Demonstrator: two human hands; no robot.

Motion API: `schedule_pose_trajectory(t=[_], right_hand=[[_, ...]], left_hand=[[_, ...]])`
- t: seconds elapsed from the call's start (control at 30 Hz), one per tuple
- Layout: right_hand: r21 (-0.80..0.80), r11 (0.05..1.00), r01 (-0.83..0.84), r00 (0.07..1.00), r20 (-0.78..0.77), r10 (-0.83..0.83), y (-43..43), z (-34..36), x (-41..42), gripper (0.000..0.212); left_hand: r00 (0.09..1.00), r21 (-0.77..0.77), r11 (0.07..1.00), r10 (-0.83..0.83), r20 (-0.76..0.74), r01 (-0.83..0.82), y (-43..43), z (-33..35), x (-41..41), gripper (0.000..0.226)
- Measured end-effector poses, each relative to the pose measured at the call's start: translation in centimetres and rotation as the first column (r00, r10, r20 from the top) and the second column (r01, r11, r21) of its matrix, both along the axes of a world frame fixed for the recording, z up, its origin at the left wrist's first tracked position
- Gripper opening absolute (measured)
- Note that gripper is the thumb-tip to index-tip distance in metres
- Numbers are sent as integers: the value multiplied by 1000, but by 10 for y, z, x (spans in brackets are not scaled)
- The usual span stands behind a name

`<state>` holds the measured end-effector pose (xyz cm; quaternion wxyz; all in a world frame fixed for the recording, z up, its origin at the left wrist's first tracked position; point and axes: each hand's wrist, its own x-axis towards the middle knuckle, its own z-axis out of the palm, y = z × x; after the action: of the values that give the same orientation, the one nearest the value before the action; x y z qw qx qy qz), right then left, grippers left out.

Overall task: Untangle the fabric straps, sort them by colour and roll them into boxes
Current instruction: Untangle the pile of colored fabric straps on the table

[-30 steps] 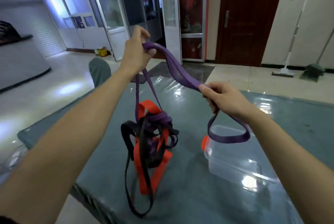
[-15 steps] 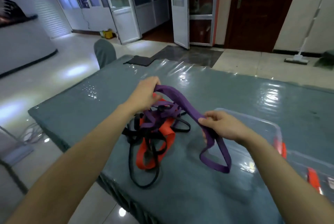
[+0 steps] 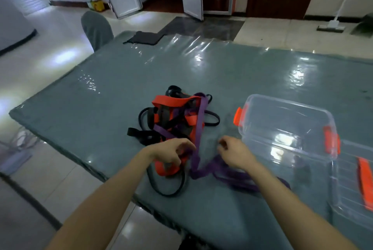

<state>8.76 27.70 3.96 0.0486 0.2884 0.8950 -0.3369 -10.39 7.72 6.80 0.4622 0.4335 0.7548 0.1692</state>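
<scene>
A tangle of straps lies on the grey-green table (image 3: 121, 80): an orange strap (image 3: 173, 101), a thin black strap (image 3: 141, 134) and a purple strap (image 3: 198, 128). The purple strap runs out of the pile towards me and folds under my right forearm. My left hand (image 3: 171, 154) hovers over the near end of the pile with loosely curled fingers, fingertips beside the purple strap. My right hand (image 3: 235, 155) hangs just right of that strap, fingers loosely curled, nothing in it. A clear plastic box (image 3: 282, 124) with orange clips stands right of the pile.
A second clear container (image 3: 351, 185) with an orange clip sits at the right edge. A black cloth (image 3: 144, 37) lies at the table's far corner, beside a grey chair back (image 3: 96, 27). The table's near edge runs just under my forearms.
Both hands have come down from holding the purple strap up and have let it go; it now lies on the table. The view has tilted down.
</scene>
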Motion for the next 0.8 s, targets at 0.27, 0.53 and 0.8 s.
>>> schedule_pose_trajectory(t=[0.27, 0.53, 0.8], right_hand=[[-155, 931, 332, 943, 27, -332, -21, -25, -91, 85], [170, 985, -4, 935, 350, -57, -67, -68, -102, 72], [-170, 971, 169, 912, -347, -219, -9, 76, -139, 12]], left_hand=[[730, 372, 865, 489, -478, -337, 0, -35, -105, 48], [845, 180, 899, 436, -310, -398, 29, -57, -150, 61], [841, 591, 644, 528, 117, -486, 49, 114, -206, 40]])
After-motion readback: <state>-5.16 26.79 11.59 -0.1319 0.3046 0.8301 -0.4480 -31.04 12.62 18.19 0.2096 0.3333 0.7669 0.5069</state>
